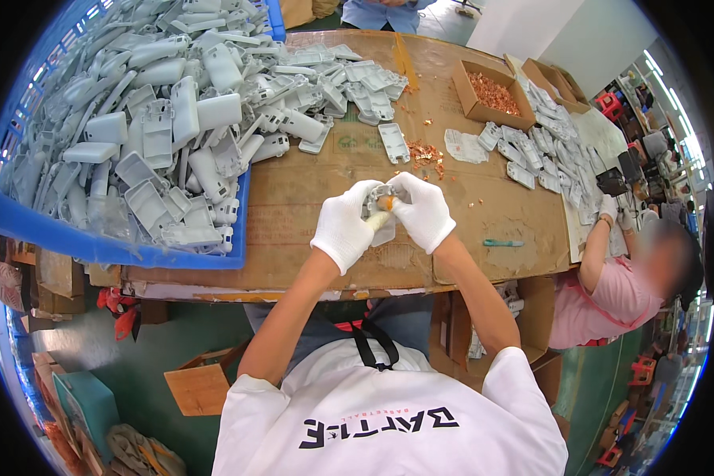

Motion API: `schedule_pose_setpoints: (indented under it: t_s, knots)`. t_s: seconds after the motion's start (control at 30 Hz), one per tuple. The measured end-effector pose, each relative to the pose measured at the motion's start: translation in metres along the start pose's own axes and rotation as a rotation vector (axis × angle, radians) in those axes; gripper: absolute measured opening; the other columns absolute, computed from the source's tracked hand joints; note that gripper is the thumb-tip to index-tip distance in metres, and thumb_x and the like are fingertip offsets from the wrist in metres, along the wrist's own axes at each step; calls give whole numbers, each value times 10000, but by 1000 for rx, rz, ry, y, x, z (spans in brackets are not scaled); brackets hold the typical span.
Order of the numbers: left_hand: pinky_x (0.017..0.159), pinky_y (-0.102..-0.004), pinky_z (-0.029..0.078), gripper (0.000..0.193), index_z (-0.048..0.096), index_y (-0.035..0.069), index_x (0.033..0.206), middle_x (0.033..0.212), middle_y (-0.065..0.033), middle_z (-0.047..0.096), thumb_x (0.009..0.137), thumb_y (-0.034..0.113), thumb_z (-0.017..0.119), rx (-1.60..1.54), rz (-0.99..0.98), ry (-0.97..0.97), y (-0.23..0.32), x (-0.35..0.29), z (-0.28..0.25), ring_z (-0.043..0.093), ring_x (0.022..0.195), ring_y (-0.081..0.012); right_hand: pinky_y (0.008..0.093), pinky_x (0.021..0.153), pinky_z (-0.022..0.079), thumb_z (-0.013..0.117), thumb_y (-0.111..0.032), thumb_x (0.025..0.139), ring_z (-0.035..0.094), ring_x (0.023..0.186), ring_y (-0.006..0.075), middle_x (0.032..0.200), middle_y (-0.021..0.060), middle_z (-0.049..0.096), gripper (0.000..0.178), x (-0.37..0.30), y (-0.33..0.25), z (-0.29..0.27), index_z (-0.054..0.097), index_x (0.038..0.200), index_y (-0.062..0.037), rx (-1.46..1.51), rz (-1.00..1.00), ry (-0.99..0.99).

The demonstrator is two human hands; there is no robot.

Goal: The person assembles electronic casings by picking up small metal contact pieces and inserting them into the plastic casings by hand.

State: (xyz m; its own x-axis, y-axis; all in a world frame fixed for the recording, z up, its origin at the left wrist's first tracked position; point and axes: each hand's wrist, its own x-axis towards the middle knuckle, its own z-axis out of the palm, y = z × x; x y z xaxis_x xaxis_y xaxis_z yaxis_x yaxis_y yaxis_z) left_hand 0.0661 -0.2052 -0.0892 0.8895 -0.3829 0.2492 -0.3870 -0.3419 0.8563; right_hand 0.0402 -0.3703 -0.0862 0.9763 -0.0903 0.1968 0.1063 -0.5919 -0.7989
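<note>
My left hand (345, 224) and my right hand (424, 213), both in white knit gloves, come together above the near middle of the table. Between them they grip a light grey plastic housing (384, 236), mostly hidden by the fingers. A small orange-tan spot shows between the fingertips; I cannot tell whether it is a part or a fingertip. Just beyond my hands lies an open grey housing half (393, 143), hollow side up. Beside it is a loose scatter of small copper-coloured metal pieces (427, 155).
A blue crate (119, 252) heaped with grey housings stands at left, spilling onto the cardboard-covered table (293, 230). At right are a carton of copper pieces (470, 101), rows of housings (523, 151) and a green pen (503, 243). A co-worker in pink (611, 293) works at far right.
</note>
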Motion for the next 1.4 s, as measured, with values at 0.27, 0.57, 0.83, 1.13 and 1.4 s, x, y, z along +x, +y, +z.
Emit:
schedule_pose_setpoints:
  t_s: [0.27, 0.57, 0.83, 1.13, 1.4]
  knots:
    - [763, -415, 535, 258, 635, 79, 1090, 951, -191, 684, 833, 55, 653, 12, -88, 13, -21, 9, 12, 660, 903, -377, 343, 801, 507, 579, -127, 907, 656, 880, 281, 1002, 178, 673, 258, 0, 9, 1, 640, 1127, -8, 31, -32, -95]
    - [702, -413, 529, 145, 637, 62, 968, 848, -181, 681, 826, 37, 643, 45, -48, 121, -31, 16, 16, 671, 819, -358, 359, 793, 496, 575, -152, 920, 630, 893, 317, 976, 159, 641, 287, -6, 8, 6, 627, 1181, -44, 49, -30, -148]
    - [674, -401, 525, 111, 647, 65, 925, 804, -163, 682, 818, 41, 659, 91, -22, 176, -34, 15, 30, 678, 777, -344, 425, 748, 504, 592, -53, 828, 611, 858, 370, 961, 161, 591, 307, -15, 18, 22, 595, 1135, -65, -132, -181, 4]
    - [768, -316, 542, 259, 684, 42, 1105, 953, -109, 729, 847, 40, 661, -266, -249, -92, -44, 29, 25, 700, 877, -197, 340, 676, 580, 606, -41, 830, 698, 850, 238, 1251, 91, 540, 423, -34, 35, 40, 595, 1231, -175, -494, -176, 202]
    - [953, -308, 504, 488, 484, -25, 1357, 1269, -113, 599, 878, -20, 576, -919, -424, -356, -46, 23, 19, 605, 1114, -184, 332, 687, 579, 609, -22, 822, 704, 849, 226, 1321, 96, 522, 361, -34, 44, 36, 657, 1148, -167, -435, -199, 261]
